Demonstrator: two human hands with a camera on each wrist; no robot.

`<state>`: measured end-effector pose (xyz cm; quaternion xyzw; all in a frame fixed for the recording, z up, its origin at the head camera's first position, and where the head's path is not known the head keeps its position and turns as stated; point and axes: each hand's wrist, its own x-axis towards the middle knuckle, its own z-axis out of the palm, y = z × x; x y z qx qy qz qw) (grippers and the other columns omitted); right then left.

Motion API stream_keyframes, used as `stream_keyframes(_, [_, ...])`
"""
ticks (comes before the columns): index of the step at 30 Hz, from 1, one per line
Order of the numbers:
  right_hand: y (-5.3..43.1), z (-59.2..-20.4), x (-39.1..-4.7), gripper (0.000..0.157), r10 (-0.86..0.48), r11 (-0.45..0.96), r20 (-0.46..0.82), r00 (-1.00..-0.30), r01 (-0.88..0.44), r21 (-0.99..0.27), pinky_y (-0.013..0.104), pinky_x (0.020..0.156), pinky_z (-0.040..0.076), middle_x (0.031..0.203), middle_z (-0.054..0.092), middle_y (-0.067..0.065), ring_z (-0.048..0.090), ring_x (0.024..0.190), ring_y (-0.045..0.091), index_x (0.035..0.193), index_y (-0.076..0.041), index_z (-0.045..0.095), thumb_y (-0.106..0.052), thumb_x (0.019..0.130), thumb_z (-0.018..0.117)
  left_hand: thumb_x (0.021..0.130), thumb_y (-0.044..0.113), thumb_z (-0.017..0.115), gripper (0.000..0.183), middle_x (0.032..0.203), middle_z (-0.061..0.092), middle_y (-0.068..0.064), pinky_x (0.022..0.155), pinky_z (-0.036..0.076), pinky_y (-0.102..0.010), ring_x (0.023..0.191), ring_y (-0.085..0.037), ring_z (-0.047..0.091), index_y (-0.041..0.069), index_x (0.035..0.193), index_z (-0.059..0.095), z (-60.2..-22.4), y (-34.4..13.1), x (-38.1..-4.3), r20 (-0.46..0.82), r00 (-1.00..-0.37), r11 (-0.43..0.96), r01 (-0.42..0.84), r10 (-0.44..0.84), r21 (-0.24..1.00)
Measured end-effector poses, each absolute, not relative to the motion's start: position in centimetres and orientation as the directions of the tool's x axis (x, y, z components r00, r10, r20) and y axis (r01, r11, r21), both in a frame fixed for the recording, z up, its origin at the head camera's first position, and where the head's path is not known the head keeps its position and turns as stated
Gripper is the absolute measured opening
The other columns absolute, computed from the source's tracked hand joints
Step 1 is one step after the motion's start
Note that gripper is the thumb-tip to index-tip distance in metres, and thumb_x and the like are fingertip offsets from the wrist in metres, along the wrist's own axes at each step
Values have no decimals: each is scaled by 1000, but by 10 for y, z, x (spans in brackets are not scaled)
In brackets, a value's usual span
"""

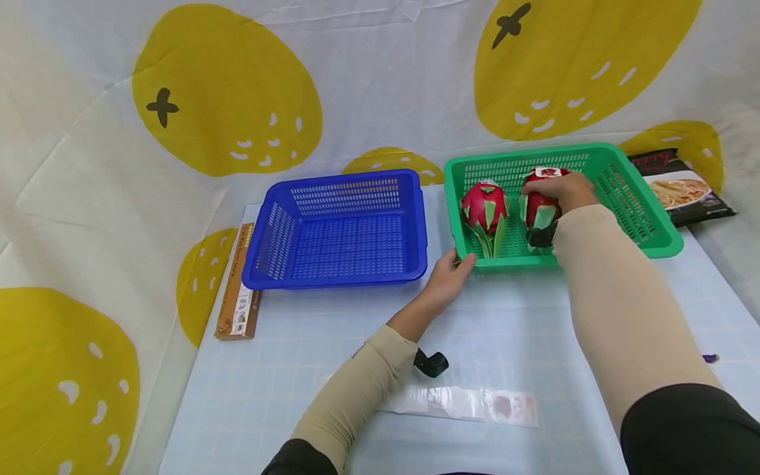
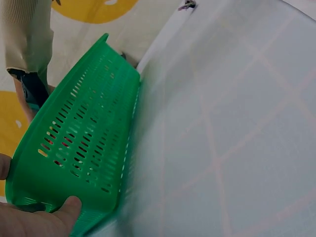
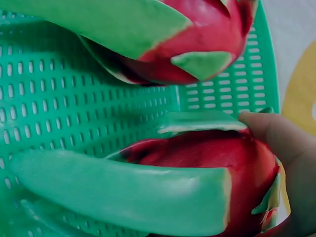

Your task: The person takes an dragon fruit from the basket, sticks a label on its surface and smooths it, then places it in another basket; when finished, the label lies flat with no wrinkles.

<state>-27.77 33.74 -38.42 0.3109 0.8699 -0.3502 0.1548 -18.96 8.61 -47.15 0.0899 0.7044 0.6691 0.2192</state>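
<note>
My right hand [image 1: 567,190] grips a red dragon fruit [image 3: 252,173] with long green scales, inside the green plastic basket [image 1: 641,198]. In the right wrist view the thumb presses on its end, and the far side of the hand is hidden. A second dragon fruit [image 1: 483,206] lies to the left in the same basket, its scales pointing toward me. With thumb and fingers my left hand [image 1: 445,280] holds the basket's near left corner; in the left wrist view the thumb [image 2: 71,207] lies on the outer wall.
Left of the green basket stands a blue plastic basket [image 1: 350,247] with nothing in it. A brown box [image 1: 237,290] lies beside that. At the far right is a black food packet [image 1: 683,188]. A clear plastic strip [image 1: 469,404] lies on the table near me.
</note>
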Motion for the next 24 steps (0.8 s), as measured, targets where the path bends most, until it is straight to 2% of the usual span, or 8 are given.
stream_keyframes(3, [332,-385,-278,108,432,607,-470,-770,633,-480,36,64,52,117,41,26,51,78,26,137,14,18,-64,76,60,100,33,45,53,146,41,-13,107,36,-38,133,-21,39,5,144,35,-472,85,-190,-179,-887,81,-159,427,984])
stream_keyframes(5, [329,-385,-278,108,430,637,-469,-772,627,-449,39,73,53,119,39,28,51,89,30,137,15,15,-63,77,60,100,33,45,53,146,40,-14,107,36,-38,133,-21,39,4,144,35,-472,85,-190,-177,-884,80,-158,432,984])
stream_keyframes(8, [326,-384,-278,112,420,655,-499,-758,634,-412,45,90,49,136,25,36,37,119,40,141,15,2,-60,80,59,100,33,44,54,146,40,-15,107,36,-38,133,-22,39,3,144,35,-472,85,-190,-177,-880,83,-156,441,984])
stream_keyframes(10, [324,-383,-278,117,409,657,-528,-745,641,-396,49,99,43,144,10,39,22,130,47,141,15,-10,-58,81,59,100,32,45,54,146,40,-16,107,36,-38,133,-23,39,2,143,35,-472,86,-190,-175,-881,81,-156,440,984])
stream_keyframes(11, [323,-383,-279,117,404,665,-534,-742,640,-386,49,100,42,144,9,39,20,131,48,141,15,-10,-58,81,59,100,32,45,54,146,40,-16,107,36,-38,134,-23,39,2,144,35,-473,86,-190,-174,-881,81,-154,440,985])
stream_keyframes(16, [320,-381,-280,114,375,729,-547,-749,602,-325,49,101,40,143,8,41,19,131,50,140,18,-8,-56,83,58,101,30,44,52,146,40,-15,107,36,-37,134,-22,39,3,144,34,-474,87,-190,-177,-878,77,-159,444,984])
stream_keyframes(19, [322,-381,-279,113,376,720,-548,-747,608,-336,50,100,41,142,10,41,22,129,49,140,18,-6,-55,83,59,100,31,44,53,146,40,-15,107,37,-37,134,-22,39,4,144,34,-474,88,-190,-183,-875,82,-164,448,983])
stream_keyframes(24, [326,-383,-279,103,366,662,-545,-754,623,-417,47,94,46,137,25,36,35,118,44,141,16,6,-50,84,61,99,35,46,56,147,39,-13,106,38,-35,134,-22,39,7,146,33,-472,87,-189,-182,-876,107,-150,446,983])
